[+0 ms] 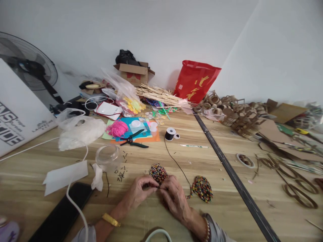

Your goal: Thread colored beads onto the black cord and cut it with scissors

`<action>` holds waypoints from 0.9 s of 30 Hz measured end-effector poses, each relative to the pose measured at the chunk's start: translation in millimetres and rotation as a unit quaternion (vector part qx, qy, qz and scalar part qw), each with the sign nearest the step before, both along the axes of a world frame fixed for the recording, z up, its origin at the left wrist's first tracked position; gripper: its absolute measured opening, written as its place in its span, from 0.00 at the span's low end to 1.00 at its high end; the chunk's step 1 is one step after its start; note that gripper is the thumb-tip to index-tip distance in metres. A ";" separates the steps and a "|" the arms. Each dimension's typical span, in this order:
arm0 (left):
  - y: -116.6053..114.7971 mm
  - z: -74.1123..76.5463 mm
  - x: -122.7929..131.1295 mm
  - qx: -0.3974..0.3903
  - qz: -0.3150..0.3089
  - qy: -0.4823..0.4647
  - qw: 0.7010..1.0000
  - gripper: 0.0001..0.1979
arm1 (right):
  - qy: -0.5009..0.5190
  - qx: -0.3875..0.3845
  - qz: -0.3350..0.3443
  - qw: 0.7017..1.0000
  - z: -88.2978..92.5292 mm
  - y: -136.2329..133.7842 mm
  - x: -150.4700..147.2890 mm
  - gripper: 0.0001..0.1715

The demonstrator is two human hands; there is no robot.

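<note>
My left hand (141,191) and my right hand (174,196) meet at the front middle of the table, fingertips pinched together on a thin black cord (158,187). Just beyond my fingers lies a coiled heap of small multicoloured beads (157,172). A second pile of strung beads (202,189) rests to the right of my right hand. From it a black cord runs back to a spool of black cord (170,134). My fingers partly hide what they grip.
Pruning shears (133,139) lie by pink yarn (117,129) on coloured paper. Short cord scraps (121,174) and a clear round container (108,155) are at left, near a black phone-like slab (63,211). A dark strip (227,168) crosses the table; woven baskets (234,116) crowd the right.
</note>
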State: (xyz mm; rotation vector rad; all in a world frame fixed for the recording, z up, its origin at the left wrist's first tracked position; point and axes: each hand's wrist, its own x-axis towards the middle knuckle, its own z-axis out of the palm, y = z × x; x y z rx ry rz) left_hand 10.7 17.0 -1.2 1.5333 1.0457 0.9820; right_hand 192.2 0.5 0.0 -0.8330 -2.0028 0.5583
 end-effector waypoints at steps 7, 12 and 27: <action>-1.6 3.3 1.9 0.016 -0.001 0.043 0.999 0.04 | -0.017 -0.003 -0.015 1.000 -2.6 0.2 0.3 0.04; -1.7 4.5 1.7 0.004 -0.007 0.055 0.998 0.03 | -0.018 0.000 -0.009 1.000 -3.5 1.1 0.5 0.05; -0.7 0.4 0.2 -0.011 -0.006 0.029 0.999 0.03 | -0.020 0.012 0.000 1.000 -2.7 1.6 1.1 0.06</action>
